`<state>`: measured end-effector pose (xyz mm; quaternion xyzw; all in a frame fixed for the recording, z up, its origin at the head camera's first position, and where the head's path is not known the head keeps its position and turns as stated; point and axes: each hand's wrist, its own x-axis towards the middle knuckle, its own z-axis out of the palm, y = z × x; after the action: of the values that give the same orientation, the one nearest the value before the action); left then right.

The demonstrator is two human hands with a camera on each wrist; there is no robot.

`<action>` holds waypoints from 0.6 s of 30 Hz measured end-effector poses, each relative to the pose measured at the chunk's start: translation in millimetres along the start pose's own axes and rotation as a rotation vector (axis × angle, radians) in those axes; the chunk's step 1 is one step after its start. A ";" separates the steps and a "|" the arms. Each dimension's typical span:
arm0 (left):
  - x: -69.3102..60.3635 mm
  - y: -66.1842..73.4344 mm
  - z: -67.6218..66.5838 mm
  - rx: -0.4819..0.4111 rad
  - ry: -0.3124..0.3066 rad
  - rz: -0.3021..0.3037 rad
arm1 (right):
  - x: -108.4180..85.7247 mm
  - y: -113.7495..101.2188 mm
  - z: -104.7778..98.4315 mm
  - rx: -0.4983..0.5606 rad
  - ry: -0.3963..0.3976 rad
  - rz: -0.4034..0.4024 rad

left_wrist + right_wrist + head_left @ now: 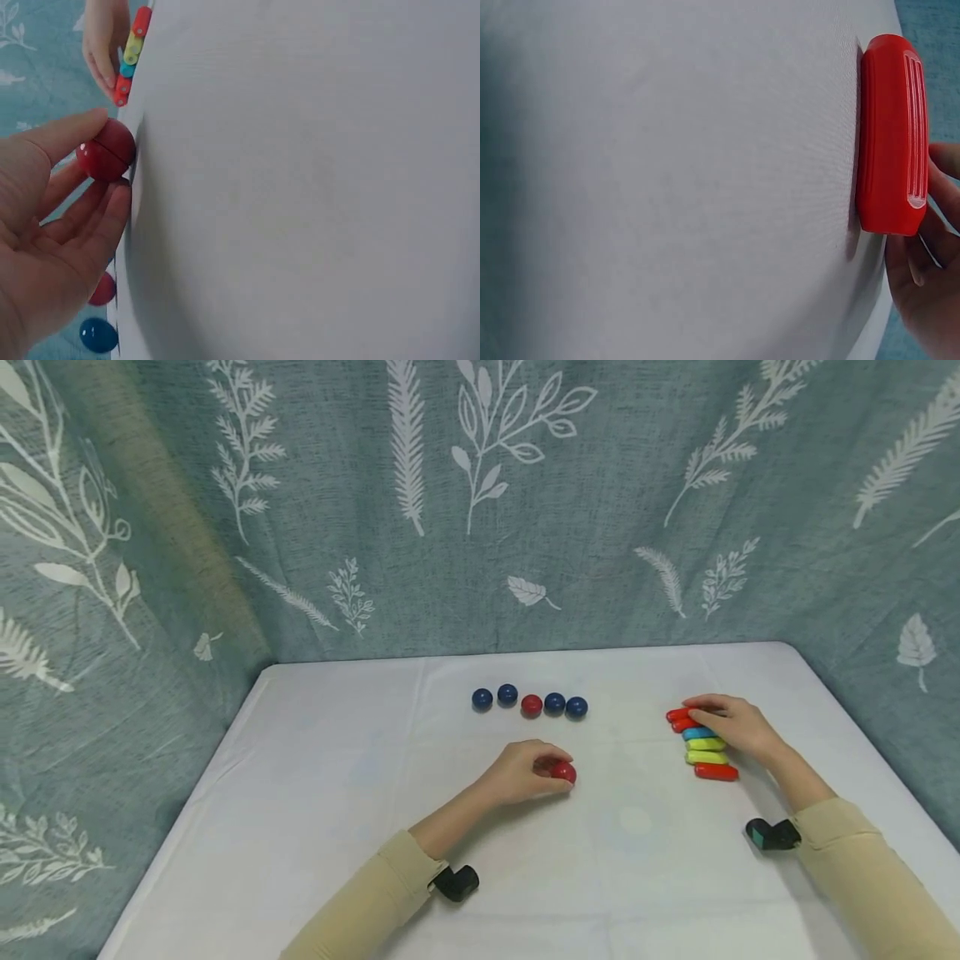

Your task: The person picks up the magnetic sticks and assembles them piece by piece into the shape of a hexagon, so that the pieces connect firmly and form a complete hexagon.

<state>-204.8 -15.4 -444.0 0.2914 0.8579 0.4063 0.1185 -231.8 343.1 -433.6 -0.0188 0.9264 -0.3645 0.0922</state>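
My left hand (pixel 525 772) pinches a red ball (pixel 563 772) between thumb and fingers, low over the white cloth. In the left wrist view a dark seam runs round this red ball (pixel 106 150). On the right, my right hand (pixel 738 727) is at the far end of a column of small plastic bars, thumb and fingers about the farthest red bar (pixel 679 714). Below come another red bar (pixel 684 725), a blue bar (pixel 699 734), two yellow bars (pixel 706 752) and the nearest red bar (pixel 716 772). The right wrist view shows that nearest grooved red bar (pixel 892 135) large, partly covering the hand.
Behind the left hand, a row holds several blue balls (pixel 482 699) and one red ball (pixel 531 706). The white-covered table (pixel 337 760) meets a grey-green leaf-patterned curtain (pixel 337 527) at its back and sides. Black wrist cameras (pixel 459 883) sit by both sleeves.
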 end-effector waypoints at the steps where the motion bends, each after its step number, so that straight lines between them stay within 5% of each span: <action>1: -3.6 -0.6 -1.7 -0.003 0.007 -0.005 | -0.1 0.0 -0.6 -0.002 -0.001 0.002; 18: -68.6 -15.9 -15.5 -0.153 0.162 -0.121 | 6.5 -7.1 0.7 -0.040 -0.010 -0.013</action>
<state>-163.0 -73.9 -448.5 0.1955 0.8472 0.4848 0.0950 -238.3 336.7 -430.4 -0.0285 0.9329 -0.3464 0.0942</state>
